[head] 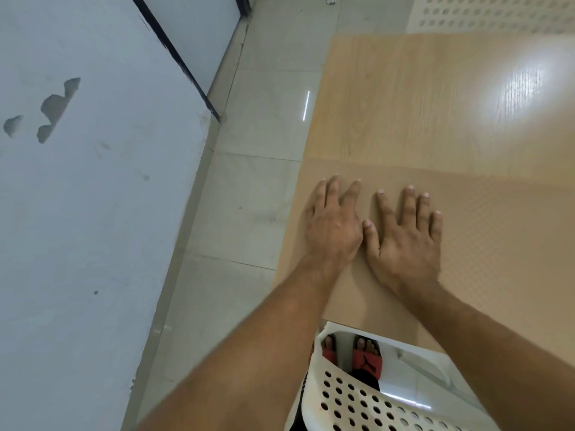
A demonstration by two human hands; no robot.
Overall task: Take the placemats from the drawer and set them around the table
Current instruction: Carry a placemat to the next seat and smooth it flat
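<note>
A tan textured placemat point(485, 244) lies flat on the near end of the light wooden table point(404, 98), its left edge close to the table's left edge. Both my hands lie flat on the mat, side by side. My left hand point(333, 225) presses its left part with fingers spread. My right hand point(407, 241) presses just to the right, fingers straight, its thumb touching the left hand. The drawer is out of view.
A white perforated plastic chair point(351, 396) stands between me and the table's near edge, my feet in red sandals visible below it. Another white perforated chair point(497, 14) is at the far end. A grey wall point(93, 213) and tiled floor run along the left.
</note>
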